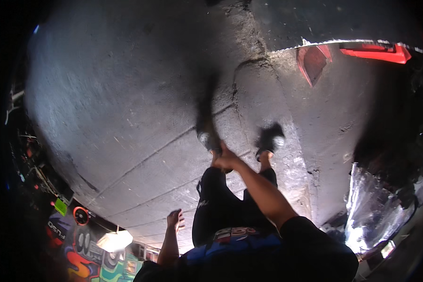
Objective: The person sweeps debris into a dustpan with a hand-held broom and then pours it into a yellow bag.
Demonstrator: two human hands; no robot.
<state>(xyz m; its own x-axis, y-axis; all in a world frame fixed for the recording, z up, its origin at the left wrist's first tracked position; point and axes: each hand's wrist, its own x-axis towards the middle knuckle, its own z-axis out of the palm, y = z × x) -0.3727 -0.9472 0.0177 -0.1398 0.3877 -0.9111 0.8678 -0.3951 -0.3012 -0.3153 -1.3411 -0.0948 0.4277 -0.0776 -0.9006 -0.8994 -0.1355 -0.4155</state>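
My right hand (227, 158) reaches across my body and, in this view, overlaps the area of my left ankle. Its fingers look curled; whether they hold anything is too blurred to tell. Lower left, my left hand (176, 220) is raised beside my thigh, fingers slightly bent and apart, with no object visible in it. Black trousers (215, 204) cover my legs. My dark left shoe (205, 139) and dark right shoe (270, 140) stand on the grey concrete floor (144, 141), both blurred.
Cracks and seams run across the floor. To the upper right are a red-edged piece (313, 65) and a long red part (377, 52). A shiny silver sheet (370, 211) stands at right. Lower left are a bright lamp (115, 240), an orange-rimmed round object (81, 215) and a painted mural (88, 253).
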